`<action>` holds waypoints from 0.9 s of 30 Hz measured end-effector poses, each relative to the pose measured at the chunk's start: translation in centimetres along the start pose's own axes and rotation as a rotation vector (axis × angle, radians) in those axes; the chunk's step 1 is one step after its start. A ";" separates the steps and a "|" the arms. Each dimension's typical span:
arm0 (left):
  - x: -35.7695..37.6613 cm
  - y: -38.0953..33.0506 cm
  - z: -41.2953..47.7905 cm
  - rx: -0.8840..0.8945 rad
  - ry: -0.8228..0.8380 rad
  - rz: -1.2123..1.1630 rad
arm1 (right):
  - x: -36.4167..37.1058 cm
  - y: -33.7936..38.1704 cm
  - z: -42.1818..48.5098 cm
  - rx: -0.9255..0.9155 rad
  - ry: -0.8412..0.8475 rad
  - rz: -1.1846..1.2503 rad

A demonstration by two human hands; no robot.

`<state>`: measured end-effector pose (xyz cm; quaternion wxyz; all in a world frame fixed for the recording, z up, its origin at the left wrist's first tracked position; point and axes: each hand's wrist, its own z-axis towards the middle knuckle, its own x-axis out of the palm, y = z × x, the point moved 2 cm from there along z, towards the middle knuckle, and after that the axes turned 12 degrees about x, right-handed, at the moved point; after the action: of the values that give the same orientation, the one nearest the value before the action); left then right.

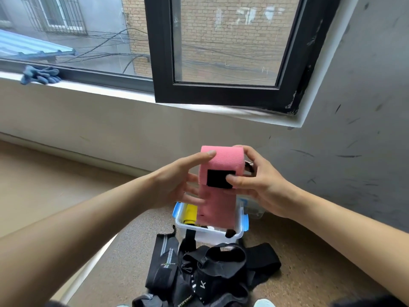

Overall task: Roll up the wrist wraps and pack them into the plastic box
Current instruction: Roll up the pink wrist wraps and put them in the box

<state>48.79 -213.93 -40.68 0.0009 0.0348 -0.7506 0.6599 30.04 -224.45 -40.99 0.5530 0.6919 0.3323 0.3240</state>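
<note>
Watching the pink wrist wrap (218,160), I am seeing its roll lying crosswise above the plastic box (214,238), tail hanging down; my right hand (261,185) is pinching the roll at the black velcro patch (218,177), left hand (174,185) fingers (199,157) resting nearly straight against it

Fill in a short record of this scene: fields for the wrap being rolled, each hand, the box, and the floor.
wrap in hand: pink wrist wrap, partly rolled, tail hanging over the plastic box
left hand: straight fingers steady the wrap's left side
right hand: grips the roll, thumb on its black patch
box: open, clear, blue clips, yellow roll inside
floor: black wraps piled loose in front of the box
</note>
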 end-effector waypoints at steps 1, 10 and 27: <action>0.0 0.0 0.0 0.000 -0.002 -0.023 | 0.0 0.0 0.0 -0.004 0.015 -0.013; -0.5 -0.2 0.6 0.101 -0.099 -0.044 | 0.4 0.2 -0.1 0.140 0.106 -0.010; -0.5 1.6 1.9 0.130 -0.068 0.138 | -1.2 -1.2 1.7 0.267 -0.039 -0.003</action>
<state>49.29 -215.59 -42.54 -0.0725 0.0055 -0.7063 0.7042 30.61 -226.15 -42.61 0.4630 0.7651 0.3624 0.2626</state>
